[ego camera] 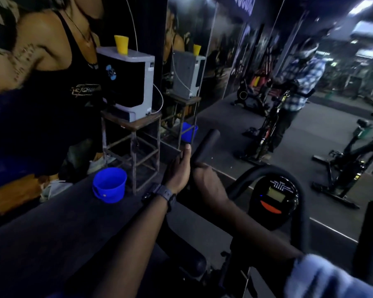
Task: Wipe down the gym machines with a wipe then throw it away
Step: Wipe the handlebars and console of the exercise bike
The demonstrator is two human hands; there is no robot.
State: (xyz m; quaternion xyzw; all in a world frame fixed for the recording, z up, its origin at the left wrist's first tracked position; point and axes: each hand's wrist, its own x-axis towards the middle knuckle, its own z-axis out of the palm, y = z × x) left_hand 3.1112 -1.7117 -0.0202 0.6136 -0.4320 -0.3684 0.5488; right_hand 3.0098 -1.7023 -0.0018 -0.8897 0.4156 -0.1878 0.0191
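Wipe not visible in this view; if I have it, it is hidden under my right hand (205, 181), which is curled round the base of the left handlebar grip (207, 145) of the exercise bike. Cannot confirm it. My left hand (178, 171) lies just beside the same grip, fingers mostly straight and pointing up along it, holding nothing I can see; watch (162, 193) on that wrist. Judgement: a wipe would be light, limp and damp, so it should be pinned flat under the palm and dragged, not pinched at a corner. The grip looks padded and slightly soft, the bar under it stiff; wrap and slide along its length. Console (274, 197) sits right of the hands inside the looped bar, its screen lit; likely needs a lighter touch. Further out: blue bucket (109, 184) on the floor to the left, metal stand (132, 134) behind it carrying a water purifier (127, 82) topped by a yellow cup (121, 44). Mirror wall (256, 93) beyond.
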